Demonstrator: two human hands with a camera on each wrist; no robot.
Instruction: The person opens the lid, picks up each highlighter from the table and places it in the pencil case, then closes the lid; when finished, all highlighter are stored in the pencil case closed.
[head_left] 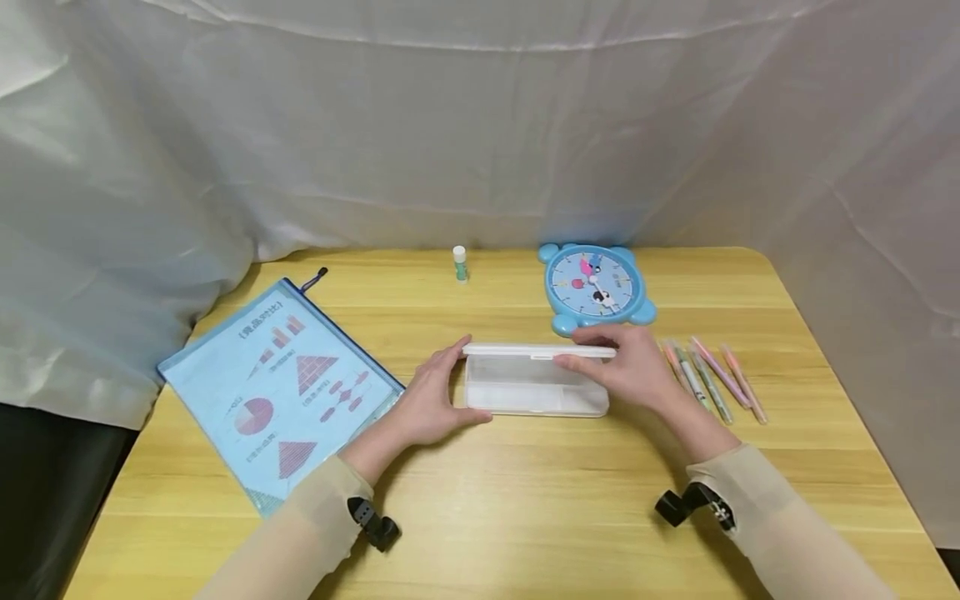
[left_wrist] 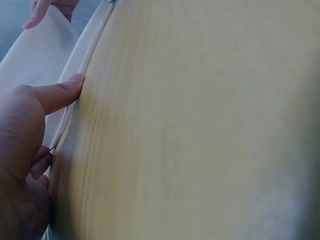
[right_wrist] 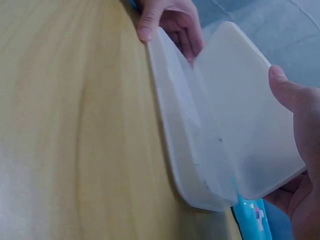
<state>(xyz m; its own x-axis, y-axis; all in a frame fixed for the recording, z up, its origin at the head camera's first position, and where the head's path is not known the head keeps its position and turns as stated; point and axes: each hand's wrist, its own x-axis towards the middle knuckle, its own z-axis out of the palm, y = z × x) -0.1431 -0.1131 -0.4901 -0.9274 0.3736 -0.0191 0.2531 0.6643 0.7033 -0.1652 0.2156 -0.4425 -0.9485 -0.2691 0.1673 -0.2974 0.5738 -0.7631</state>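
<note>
The right hand (head_left: 633,367) pinches the right end of a raised lid (right_wrist: 245,110), which is smooth, whitish plastic with rounded corners. The lid belongs to a long translucent box (head_left: 536,402), lying on the wood-grained table (head_left: 525,508) between both hands. The left hand (head_left: 431,398) grasps the box's left end, its thumb on the near edge. Just beyond the right grip is a rounded blue clock (head_left: 596,287); slim pens (head_left: 712,379) lie to its right. Left of the left grip lies a flat, bluish folder (head_left: 273,387).
</note>
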